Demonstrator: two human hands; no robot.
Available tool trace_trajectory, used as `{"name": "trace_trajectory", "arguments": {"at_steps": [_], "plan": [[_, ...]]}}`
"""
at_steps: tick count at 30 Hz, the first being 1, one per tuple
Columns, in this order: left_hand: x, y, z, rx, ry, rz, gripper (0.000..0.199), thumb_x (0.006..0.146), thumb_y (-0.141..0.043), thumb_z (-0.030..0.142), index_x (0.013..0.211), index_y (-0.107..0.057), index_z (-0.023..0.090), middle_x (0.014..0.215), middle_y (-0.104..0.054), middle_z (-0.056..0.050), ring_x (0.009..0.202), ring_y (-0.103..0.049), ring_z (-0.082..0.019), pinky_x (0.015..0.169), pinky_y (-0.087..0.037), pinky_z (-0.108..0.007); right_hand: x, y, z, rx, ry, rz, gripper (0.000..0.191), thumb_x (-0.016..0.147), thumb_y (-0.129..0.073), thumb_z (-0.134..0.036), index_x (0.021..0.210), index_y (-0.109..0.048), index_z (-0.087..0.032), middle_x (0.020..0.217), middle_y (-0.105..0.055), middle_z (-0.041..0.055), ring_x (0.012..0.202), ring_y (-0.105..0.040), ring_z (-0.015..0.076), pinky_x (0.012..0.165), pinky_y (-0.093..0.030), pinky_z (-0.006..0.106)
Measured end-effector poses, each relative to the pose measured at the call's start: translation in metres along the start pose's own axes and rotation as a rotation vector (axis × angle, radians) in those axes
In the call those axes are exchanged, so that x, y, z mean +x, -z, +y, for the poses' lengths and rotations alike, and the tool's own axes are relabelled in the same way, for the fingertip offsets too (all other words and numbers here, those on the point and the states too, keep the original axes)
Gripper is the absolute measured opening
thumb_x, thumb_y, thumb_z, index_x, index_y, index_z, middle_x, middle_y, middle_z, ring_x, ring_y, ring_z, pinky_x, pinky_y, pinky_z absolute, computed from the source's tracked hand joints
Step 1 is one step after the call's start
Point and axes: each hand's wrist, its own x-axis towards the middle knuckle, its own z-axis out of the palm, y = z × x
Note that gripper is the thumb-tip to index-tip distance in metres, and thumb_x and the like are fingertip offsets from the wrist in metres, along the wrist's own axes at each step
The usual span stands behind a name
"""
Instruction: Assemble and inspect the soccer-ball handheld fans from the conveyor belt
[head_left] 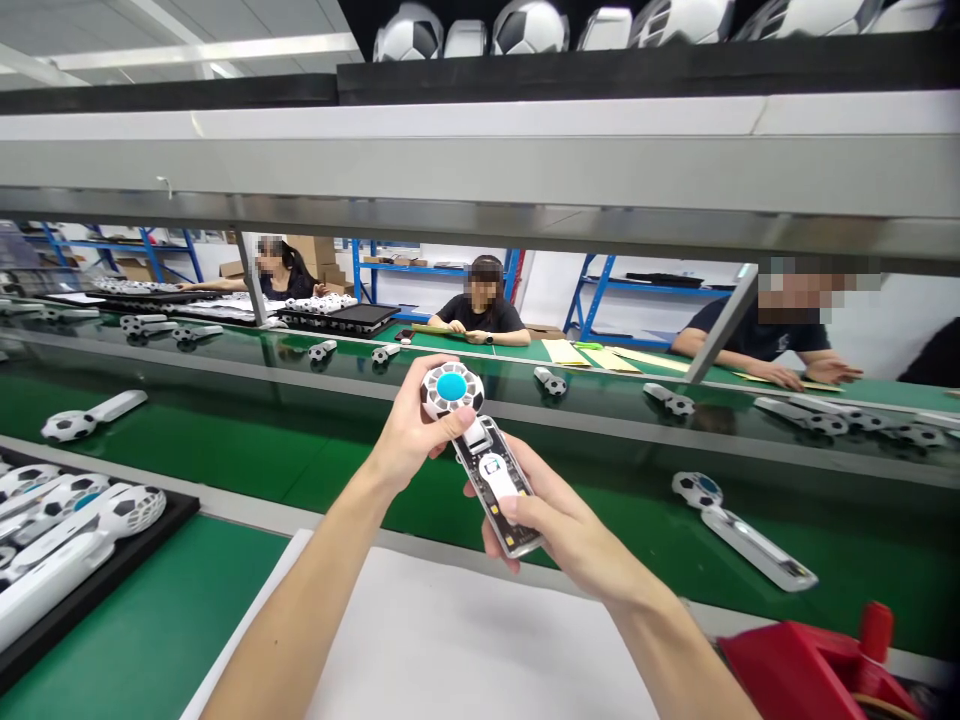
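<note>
A device with a round black-and-white football-patterned head and a blue disc point(452, 387) is held up over the green conveyor belt. My left hand point(412, 425) grips the round head, thumb across its lower edge. The handle point(499, 490) slants down to the right, its dark circuit board showing under a clear frame with a white part on it. My right hand point(551, 510) is wrapped round the handle's lower end, thumb on its face. Below both forearms lies a white sheet point(480, 640).
A similar device point(750, 540) lies on the belt at right, another point(94, 415) at left. A black tray point(97, 580) of devices stands at front left, a red tool point(810, 660) at front right. A shelf point(480, 170) spans above. Several people sit across the belt.
</note>
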Motion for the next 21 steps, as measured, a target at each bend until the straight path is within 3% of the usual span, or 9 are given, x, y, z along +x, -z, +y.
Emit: {"name": "trace_trajectory", "arguments": {"at_steps": [5, 9, 21], "plan": [[0.0013, 0.0034, -0.0009, 0.083, -0.09, -0.007, 0.059, 0.078, -0.083, 0.034, 0.124, -0.049, 0.024, 0.1, -0.057, -0.001, 0.07, -0.054, -0.009, 0.057, -0.045, -0.016, 0.0029, 0.0011, 0.004, 0.027, -0.021, 0.01, 0.057, 0.091, -0.055, -0.026, 0.144, -0.037, -0.034, 0.108, -0.058, 0.0054, 0.065, -0.066, 0.0142, 0.049, -0.047, 0.023], [0.0024, 0.0043, -0.0028, 0.067, -0.081, -0.02, 0.061, 0.076, -0.084, 0.032, 0.125, -0.049, 0.024, 0.103, -0.058, -0.001, 0.079, -0.058, -0.012, 0.069, -0.05, -0.019, 0.0046, 0.0008, 0.005, 0.034, -0.041, 0.049, 0.058, 0.089, -0.055, -0.025, 0.144, -0.038, -0.032, 0.106, -0.059, 0.0052, 0.062, -0.065, 0.0137, 0.046, -0.045, 0.022], [0.0015, 0.0035, -0.002, 0.061, -0.068, -0.03, 0.062, 0.08, -0.082, 0.034, 0.131, -0.047, 0.025, 0.111, -0.059, -0.004, 0.086, -0.061, -0.014, 0.08, -0.053, -0.024, 0.005, -0.0028, 0.0081, 0.063, 0.003, 0.06, 0.057, 0.089, -0.055, -0.024, 0.142, -0.039, -0.034, 0.102, -0.059, 0.0027, 0.059, -0.063, 0.0127, 0.045, -0.044, 0.022]]}}
